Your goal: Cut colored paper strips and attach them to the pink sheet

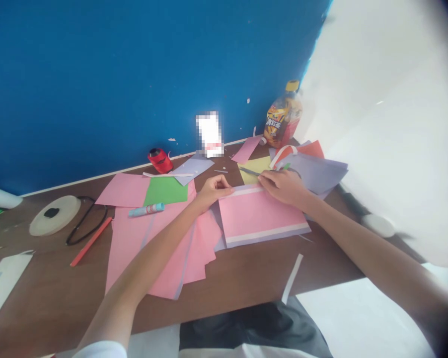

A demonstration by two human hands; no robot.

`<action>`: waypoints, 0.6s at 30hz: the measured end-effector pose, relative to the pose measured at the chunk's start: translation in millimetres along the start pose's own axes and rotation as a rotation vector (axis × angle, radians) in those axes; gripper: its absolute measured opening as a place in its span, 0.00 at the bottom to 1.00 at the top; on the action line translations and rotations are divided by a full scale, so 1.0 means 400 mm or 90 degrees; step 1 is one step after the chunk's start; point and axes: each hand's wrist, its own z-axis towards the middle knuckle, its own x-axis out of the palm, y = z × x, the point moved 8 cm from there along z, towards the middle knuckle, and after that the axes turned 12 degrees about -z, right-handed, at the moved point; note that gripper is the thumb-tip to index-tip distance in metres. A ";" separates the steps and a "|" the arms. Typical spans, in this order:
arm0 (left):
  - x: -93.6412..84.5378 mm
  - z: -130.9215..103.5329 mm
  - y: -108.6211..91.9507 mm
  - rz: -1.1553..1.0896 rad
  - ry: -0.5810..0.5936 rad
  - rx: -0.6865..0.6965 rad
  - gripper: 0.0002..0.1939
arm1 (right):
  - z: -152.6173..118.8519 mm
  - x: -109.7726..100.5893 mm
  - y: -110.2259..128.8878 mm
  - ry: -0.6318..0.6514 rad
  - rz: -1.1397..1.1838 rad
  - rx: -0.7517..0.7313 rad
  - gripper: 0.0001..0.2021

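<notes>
My left hand (214,191) pinches the top left corner of a pink sheet (263,211) with white and lilac bands along its long edges. At the sheet's upper right edge, my right hand (283,186) is closed around a pair of scissors (248,171). The blades point left over a yellow paper (252,164), and the palm hides most of the handles. Lilac paper (315,171) lies beside the right hand. Left of the banded sheet are spread pink sheets (160,248), a green paper piece (166,191) and a light blue glue stick (146,210).
A drink bottle (283,117) with a yellow cap stands by the wall corner. A red thread spool (160,160) is at the back. On the left lie a round pale lid (54,215), a black cord (73,233) and a red strip (92,242). A white strip (293,278) overhangs the front edge.
</notes>
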 end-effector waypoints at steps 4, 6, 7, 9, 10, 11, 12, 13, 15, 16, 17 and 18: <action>0.012 0.001 0.002 0.046 0.065 -0.040 0.17 | 0.005 0.010 -0.012 0.013 -0.035 0.010 0.15; 0.029 -0.004 0.000 0.106 0.120 -0.065 0.15 | 0.007 0.013 -0.011 0.010 -0.037 0.007 0.15; 0.039 -0.008 -0.002 0.141 0.152 -0.071 0.15 | 0.008 0.013 -0.011 0.003 -0.034 0.008 0.14; 0.061 -0.018 -0.011 0.215 0.206 -0.062 0.16 | 0.009 0.014 -0.013 -0.015 -0.019 0.015 0.13; 0.069 -0.022 -0.017 0.250 0.223 -0.047 0.16 | 0.009 0.015 -0.015 -0.023 -0.011 0.019 0.13; 0.077 -0.025 -0.023 0.280 0.233 -0.031 0.16 | 0.010 0.017 -0.019 -0.030 -0.005 0.026 0.13; 0.083 -0.027 -0.027 0.304 0.242 -0.019 0.16 | 0.011 0.018 -0.025 -0.038 -0.004 0.035 0.13; 0.089 -0.029 -0.030 0.321 0.248 -0.011 0.17 | 0.012 0.017 -0.032 -0.050 -0.008 0.046 0.13; 0.095 -0.030 -0.034 0.348 0.256 -0.001 0.18 | 0.014 0.011 -0.044 -0.077 -0.034 0.059 0.14; 0.096 -0.029 -0.035 0.360 0.255 0.003 0.18 | 0.014 0.008 -0.048 -0.090 -0.054 0.060 0.14; 0.095 -0.029 -0.037 0.373 0.253 0.007 0.19 | 0.015 0.005 -0.049 -0.098 -0.076 0.055 0.14; 0.095 -0.028 -0.038 0.387 0.254 0.013 0.19 | 0.015 0.004 -0.049 -0.099 -0.099 0.045 0.15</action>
